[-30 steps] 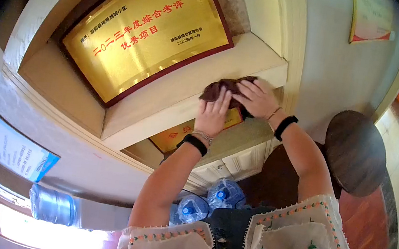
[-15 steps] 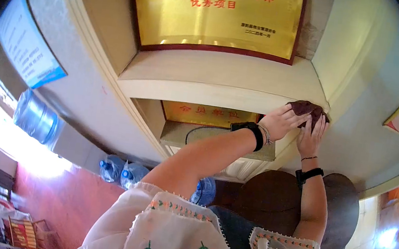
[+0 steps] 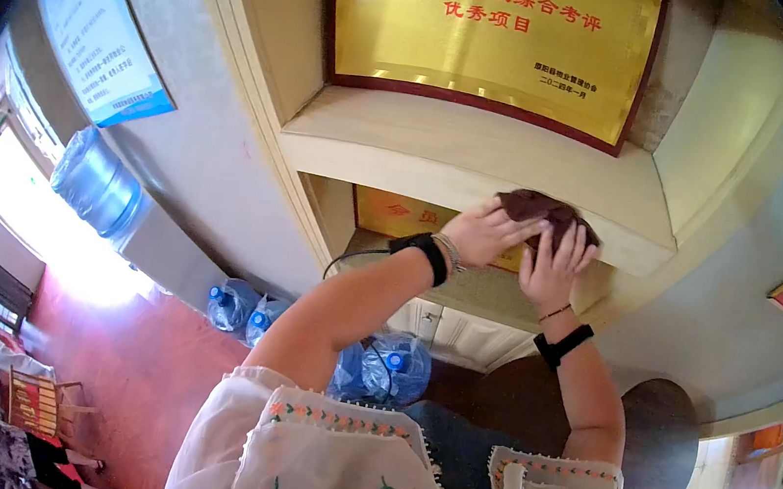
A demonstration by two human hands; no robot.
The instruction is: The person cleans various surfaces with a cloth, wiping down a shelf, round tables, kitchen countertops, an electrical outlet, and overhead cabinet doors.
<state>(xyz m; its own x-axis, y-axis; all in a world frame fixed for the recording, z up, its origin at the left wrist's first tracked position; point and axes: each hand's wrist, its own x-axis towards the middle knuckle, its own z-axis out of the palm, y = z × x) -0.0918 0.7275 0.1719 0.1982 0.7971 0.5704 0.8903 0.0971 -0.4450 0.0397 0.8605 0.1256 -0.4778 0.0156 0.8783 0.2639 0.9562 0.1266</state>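
A dark brown cloth point(image 3: 546, 215) is pressed against the front edge of a cream shelf point(image 3: 481, 162). My left hand point(image 3: 487, 232) holds the cloth's left part, its fingers stretched over it. On the lower right part of the cloth lies my right hand point(image 3: 557, 263), fingers pointing up and pressing it to the edge. Above, a gold plaque point(image 3: 486, 49) with red lettering and a dark red frame stands on the shelf. A second gold plaque point(image 3: 384, 212) is in the niche below, partly hidden by my left hand and arm.
A cabinet with white doors point(image 3: 464, 335) is under the niche. A dark round table point(image 3: 529, 401) stands close in front of me. Several water bottles point(image 3: 403, 370) are on the floor, and a dispenser with a blue bottle point(image 3: 101, 184) stands left. A wooden chair point(image 3: 44, 402) is further back.
Both hands have slid the cloth left along the shelf's front edge, away from its right corner. The view has turned, so the plaque and shelf appear further right.
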